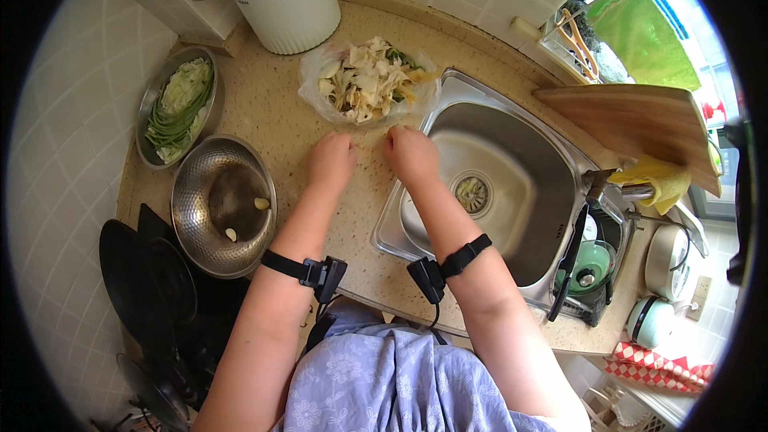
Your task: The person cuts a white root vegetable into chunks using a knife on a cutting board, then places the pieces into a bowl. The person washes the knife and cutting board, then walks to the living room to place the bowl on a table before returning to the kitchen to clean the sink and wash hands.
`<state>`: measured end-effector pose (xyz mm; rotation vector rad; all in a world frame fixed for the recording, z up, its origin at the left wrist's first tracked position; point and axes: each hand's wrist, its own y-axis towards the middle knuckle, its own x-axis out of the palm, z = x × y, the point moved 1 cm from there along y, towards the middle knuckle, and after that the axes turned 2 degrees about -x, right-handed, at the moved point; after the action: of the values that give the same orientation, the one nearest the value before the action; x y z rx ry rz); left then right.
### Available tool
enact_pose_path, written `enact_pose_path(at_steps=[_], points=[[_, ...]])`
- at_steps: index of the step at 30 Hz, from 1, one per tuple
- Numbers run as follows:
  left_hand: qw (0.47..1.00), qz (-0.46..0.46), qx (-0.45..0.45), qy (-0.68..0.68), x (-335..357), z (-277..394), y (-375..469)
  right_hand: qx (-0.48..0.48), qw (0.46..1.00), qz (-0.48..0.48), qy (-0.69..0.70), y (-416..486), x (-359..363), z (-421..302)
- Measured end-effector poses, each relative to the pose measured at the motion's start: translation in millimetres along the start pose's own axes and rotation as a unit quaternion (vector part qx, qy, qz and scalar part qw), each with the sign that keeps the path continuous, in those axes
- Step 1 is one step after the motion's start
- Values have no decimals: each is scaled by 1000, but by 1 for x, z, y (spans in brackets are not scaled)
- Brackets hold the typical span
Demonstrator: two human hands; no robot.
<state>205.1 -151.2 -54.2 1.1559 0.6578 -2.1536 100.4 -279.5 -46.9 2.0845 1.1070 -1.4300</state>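
My left hand (332, 161) is curled on or just above the speckled countertop (342, 234), right of a hammered metal bowl (183, 210) with garlic cloves (261, 203) in it. My right hand (411, 153) is also curled, at the left rim of the steel sink (444, 81). Between the hands is a gap; whether either holds something small is hard to see. Just beyond them lies an open clear plastic bag (312, 93) heaped with vegetable scraps and peelings (369, 78). An oval metal bowl (144, 126) at the left holds cut cabbage and green strips (180, 102).
A white ribbed utensil holder (294, 18) stands at the back. Black pans (135, 282) are at lower left. Right of the sink are a wooden cutting board (630, 114), a yellow cloth (654, 183), a black knife (567, 270) and a glass lid (591, 264). Scraps sit in the drain (472, 193).
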Motion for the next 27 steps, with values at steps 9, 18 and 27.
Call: enact_pose_path(at_steps=[9, 18, 27], points=[[992, 51, 18, -113, -34, 37, -25, -81, 990, 24, 112, -27, -6, -42], [934, 127, -66, -327, -55, 52, 1, -70, 945, 99, 305, -18, -69, -47], [973, 140, 117, -145, -75, 73, 5, -46, 973, -78, 212, -3, -68, 124]])
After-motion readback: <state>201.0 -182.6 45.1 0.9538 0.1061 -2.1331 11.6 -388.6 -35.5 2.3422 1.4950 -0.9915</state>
